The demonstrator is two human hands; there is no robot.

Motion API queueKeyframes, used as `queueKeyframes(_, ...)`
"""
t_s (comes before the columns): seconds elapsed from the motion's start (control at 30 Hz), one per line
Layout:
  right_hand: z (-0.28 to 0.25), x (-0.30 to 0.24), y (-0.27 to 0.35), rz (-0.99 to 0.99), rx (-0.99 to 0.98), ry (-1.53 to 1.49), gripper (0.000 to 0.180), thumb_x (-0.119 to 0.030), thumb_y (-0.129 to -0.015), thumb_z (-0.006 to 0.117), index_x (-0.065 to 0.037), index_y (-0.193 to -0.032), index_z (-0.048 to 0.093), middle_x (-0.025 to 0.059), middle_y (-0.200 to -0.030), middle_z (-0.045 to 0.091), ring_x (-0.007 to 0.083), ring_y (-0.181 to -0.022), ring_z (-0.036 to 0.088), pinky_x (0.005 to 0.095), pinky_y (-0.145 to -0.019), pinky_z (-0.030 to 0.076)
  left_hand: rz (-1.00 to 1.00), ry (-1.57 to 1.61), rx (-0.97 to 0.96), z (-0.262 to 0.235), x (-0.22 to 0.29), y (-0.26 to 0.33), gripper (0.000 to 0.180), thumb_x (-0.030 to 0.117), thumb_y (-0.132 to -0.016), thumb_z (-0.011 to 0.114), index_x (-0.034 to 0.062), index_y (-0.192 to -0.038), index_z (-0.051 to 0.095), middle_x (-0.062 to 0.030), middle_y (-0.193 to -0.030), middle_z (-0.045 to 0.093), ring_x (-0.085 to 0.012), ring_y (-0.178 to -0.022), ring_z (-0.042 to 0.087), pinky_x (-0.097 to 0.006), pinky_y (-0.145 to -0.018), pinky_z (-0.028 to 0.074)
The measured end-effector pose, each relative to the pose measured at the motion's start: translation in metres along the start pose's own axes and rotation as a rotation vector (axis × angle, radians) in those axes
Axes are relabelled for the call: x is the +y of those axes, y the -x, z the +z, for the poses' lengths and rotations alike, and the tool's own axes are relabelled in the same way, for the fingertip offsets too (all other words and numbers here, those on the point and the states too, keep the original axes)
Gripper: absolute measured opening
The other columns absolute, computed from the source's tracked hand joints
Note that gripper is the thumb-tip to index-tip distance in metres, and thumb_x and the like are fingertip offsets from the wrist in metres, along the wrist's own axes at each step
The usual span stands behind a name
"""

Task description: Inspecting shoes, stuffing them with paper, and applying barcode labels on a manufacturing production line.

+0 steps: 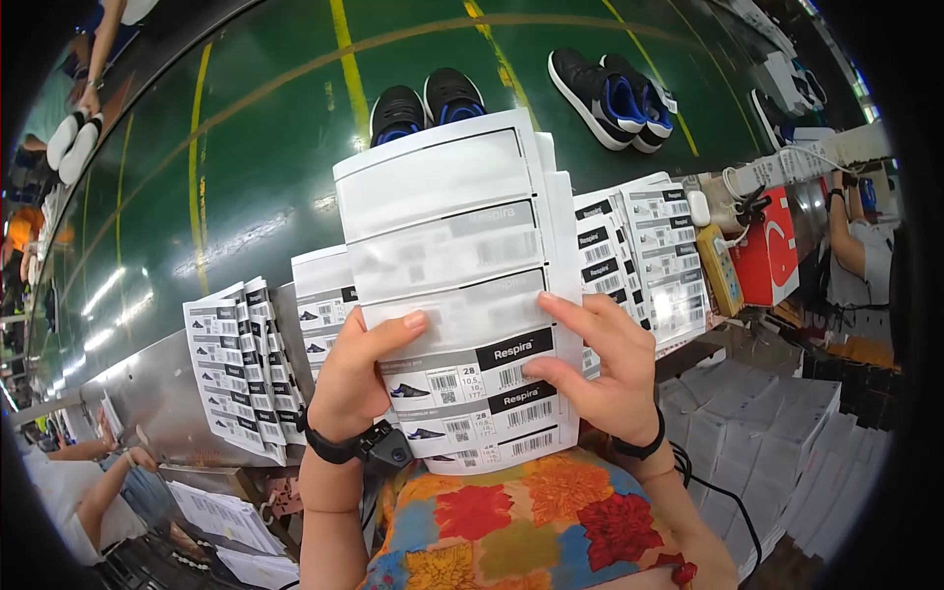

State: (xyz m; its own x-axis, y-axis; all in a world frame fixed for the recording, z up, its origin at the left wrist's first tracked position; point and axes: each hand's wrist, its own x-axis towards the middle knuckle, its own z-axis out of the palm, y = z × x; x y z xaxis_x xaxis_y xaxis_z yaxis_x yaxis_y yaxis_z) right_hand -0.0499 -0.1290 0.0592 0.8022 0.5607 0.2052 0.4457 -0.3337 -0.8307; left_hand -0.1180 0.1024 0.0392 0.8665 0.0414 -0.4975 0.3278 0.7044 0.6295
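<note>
I hold a stack of label sheets (442, 246) tilted up in front of my body. Its upper rows are pale and faintly see-through. The lower rows carry printed labels with small shoe pictures, codes and black blocks. My left hand (356, 379) grips the left edge, thumb across the face, other fingers hidden behind. My right hand (605, 364) lies over the right edge, thumb and index fingertip touching the face and set apart from each other. Just beyond the sheets stand two black shoes (398, 113) with blue linings, partly covered by the paper.
Fanned label sheets (231, 364) lie at left, more label sheets (664, 261) at right. Another black pair of shoes (610, 98) rests on the green belt (265, 138). A yellow power strip (721, 265) and a red box (772, 251) stand at right. Other people work at both sides.
</note>
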Motion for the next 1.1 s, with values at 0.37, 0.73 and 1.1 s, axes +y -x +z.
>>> queueKeyframes(0.37,-0.01,0.019,0.005,0.05,-0.048,-0.267,0.05,-0.003,-0.066,0.084,-0.006,-0.114,0.071,0.0077,-0.079,0.063,0.0134,-0.063,0.056,0.0256,-0.056,0.044,-0.148,0.507,-0.267,-0.007,-0.022,-0.01,0.049,0.013,-0.093,0.051,-0.0087,-0.137,0.041,-0.0239,-0.132,0.055,-0.0346,-0.117,0.059,-0.046,-0.1,0.048)
queueKeyframes(0.73,-0.009,0.013,0.008,-0.066,0.085,-0.132,0.044,-0.011,-0.063,0.086,-0.013,-0.106,0.076,0.0082,-0.098,0.061,0.0186,-0.08,0.057,0.0279,-0.069,0.047,-0.155,0.728,-0.43,0.0,-0.04,-0.014,0.051,0.016,-0.097,0.048,-0.0068,-0.141,0.035,-0.0261,-0.138,0.049,-0.0383,-0.122,0.055,-0.051,-0.105,0.044)
queueKeyframes(1.1,-0.002,0.011,0.026,-0.273,0.185,0.733,0.03,-0.033,-0.075,0.079,-0.02,-0.101,0.077,0.0019,-0.118,0.062,0.0277,-0.117,0.043,0.0483,-0.108,0.029,-0.186,0.636,-0.222,0.009,-0.031,-0.018,0.047,0.019,-0.101,0.046,-0.0054,-0.139,0.038,-0.023,-0.134,0.053,-0.0337,-0.118,0.059,-0.046,-0.098,0.052)
